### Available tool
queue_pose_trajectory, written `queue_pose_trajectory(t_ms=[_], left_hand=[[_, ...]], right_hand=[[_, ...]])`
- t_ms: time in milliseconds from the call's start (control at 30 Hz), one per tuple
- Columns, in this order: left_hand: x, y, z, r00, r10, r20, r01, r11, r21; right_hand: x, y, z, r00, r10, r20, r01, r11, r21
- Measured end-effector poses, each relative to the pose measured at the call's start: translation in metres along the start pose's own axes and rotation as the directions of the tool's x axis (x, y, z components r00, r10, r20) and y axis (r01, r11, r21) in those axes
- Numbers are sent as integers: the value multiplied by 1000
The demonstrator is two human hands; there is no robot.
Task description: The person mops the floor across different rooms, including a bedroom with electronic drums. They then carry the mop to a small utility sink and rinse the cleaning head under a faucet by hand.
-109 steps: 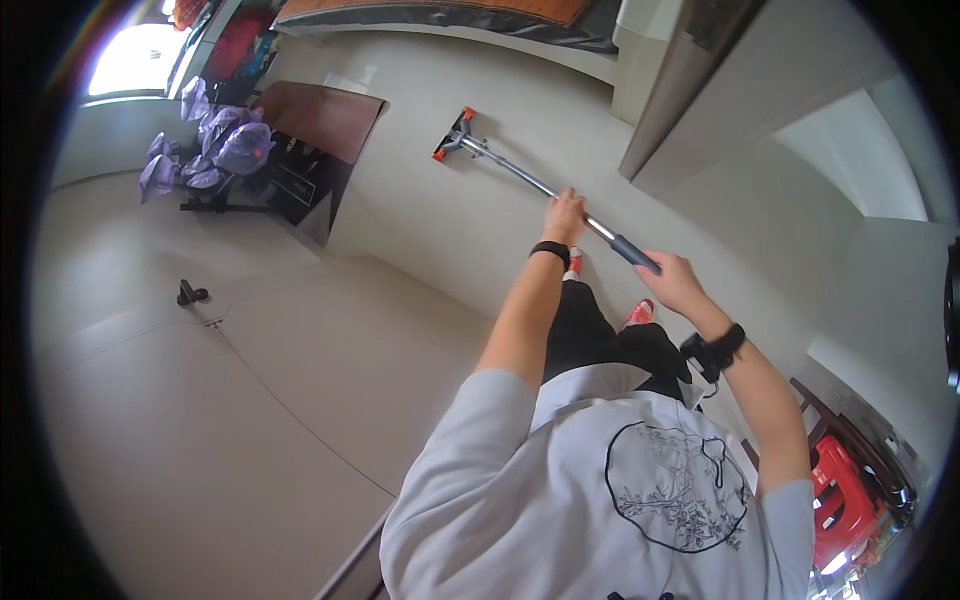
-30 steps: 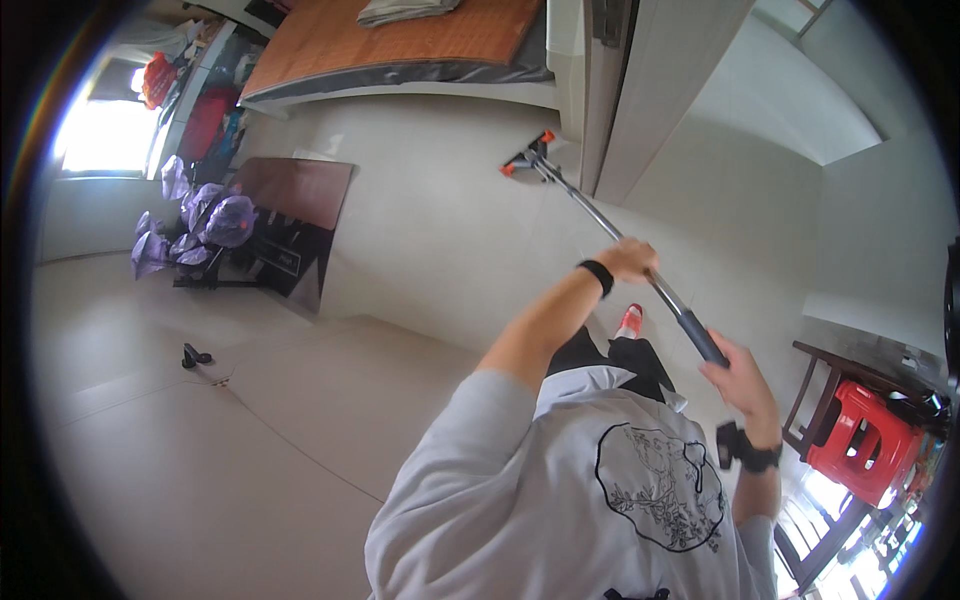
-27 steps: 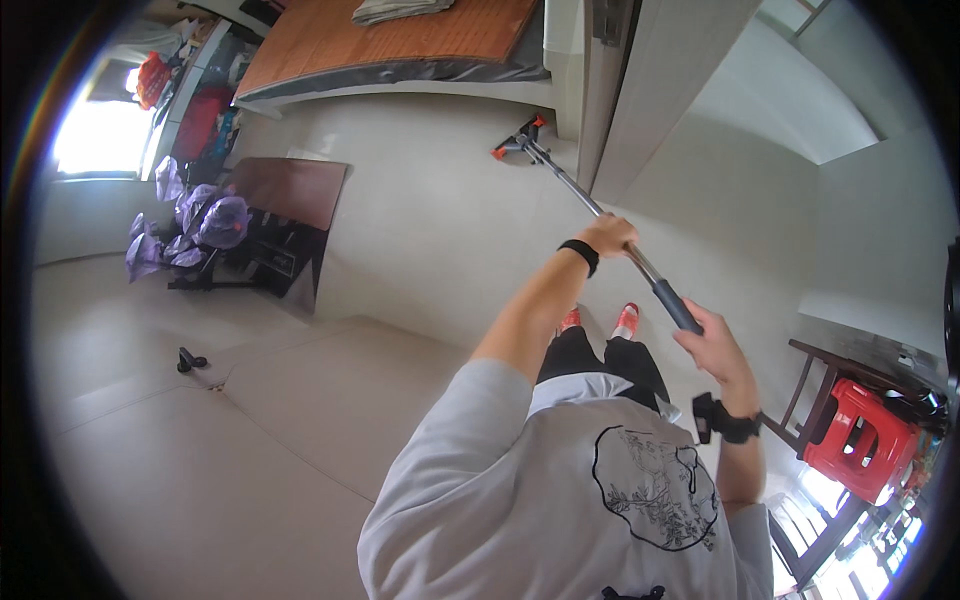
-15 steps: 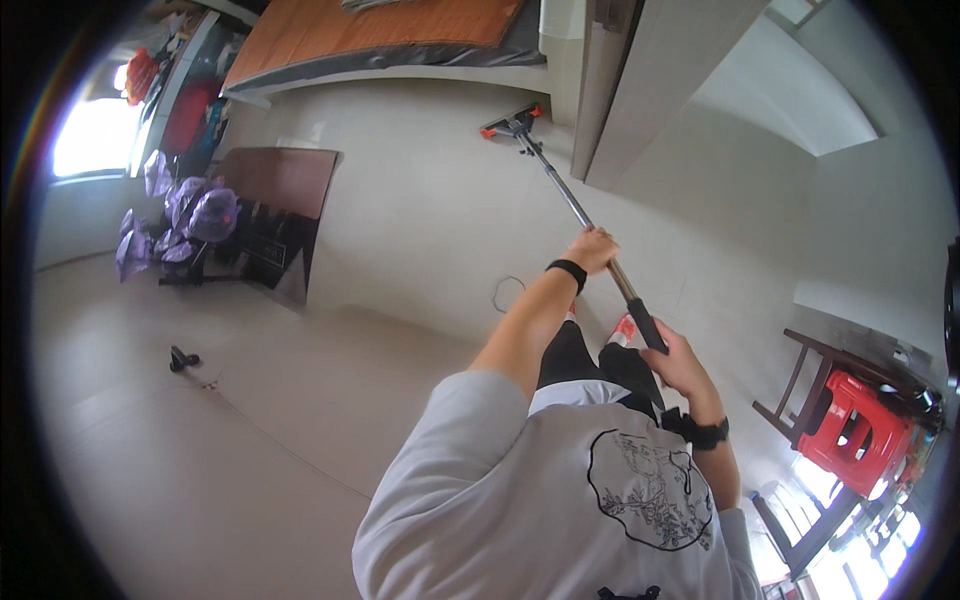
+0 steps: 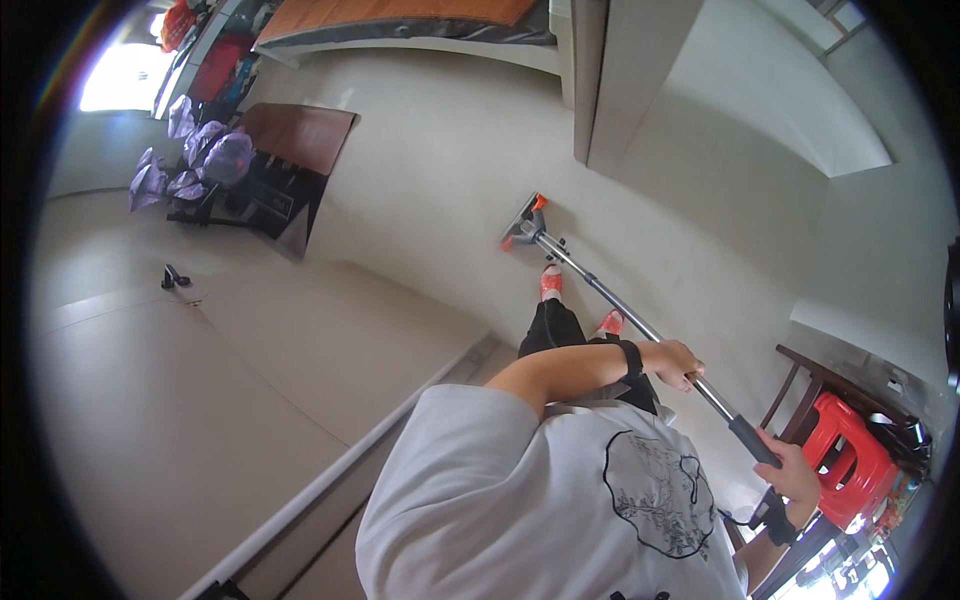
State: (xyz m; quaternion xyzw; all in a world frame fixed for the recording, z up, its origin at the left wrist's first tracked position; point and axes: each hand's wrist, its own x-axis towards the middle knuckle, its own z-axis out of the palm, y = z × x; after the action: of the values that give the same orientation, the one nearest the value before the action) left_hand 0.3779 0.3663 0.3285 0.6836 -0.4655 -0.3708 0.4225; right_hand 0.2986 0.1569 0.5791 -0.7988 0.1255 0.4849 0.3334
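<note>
A mop with a telescopic silver pole [image 5: 622,308] slants across the floor in front of me. Its grey head [image 5: 524,226], with orange ends, rests on the pale floor just beyond my feet. My left hand [image 5: 674,363] is wrapped round the lower part of the metal pole. Closer to my right side, my right hand [image 5: 793,473] is closed round the black grip [image 5: 753,441] at the pole's end. The mop head stands near my left shoe [image 5: 551,282].
A door edge [image 5: 600,120] and a bed frame [image 5: 420,45] stand ahead. At far left, purple bags [image 5: 228,158] sit beside a brown board [image 5: 300,135]. A red plastic stool [image 5: 850,465] is at my right. To my left lies a broad pale surface [image 5: 200,420] with a small black object [image 5: 175,277].
The mop has been drawn back from beside the bed toward my feet. Both hands have moved right and nearer, still gripping the pole. The view has also shifted.
</note>
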Motion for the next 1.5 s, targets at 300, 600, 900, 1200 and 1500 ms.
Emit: queue_pose_trajectory(t_ms=[300,600,900,1200,1500], left_hand=[[49,1,57,974,-116,-192,123,992,26],[-5,-35,-9,803,-442,-398,317,884,-343],[-46,-113,-54,344,-337,-877,503,854,-131],[50,-100,-95,377,-467,-800,490,833,-256],[262,-54,-103,534,-330,-779,414,905,-100]], right_hand=[[17,69,-56,995,-50,80,51,999,-5],[109,-5,-78,914,-360,188,390,908,-152],[142,-62,-78,582,-753,-308,797,454,399],[177,-65,-127,456,-610,-648,848,78,524],[140,65,-293,476,-359,-803,879,162,449]])
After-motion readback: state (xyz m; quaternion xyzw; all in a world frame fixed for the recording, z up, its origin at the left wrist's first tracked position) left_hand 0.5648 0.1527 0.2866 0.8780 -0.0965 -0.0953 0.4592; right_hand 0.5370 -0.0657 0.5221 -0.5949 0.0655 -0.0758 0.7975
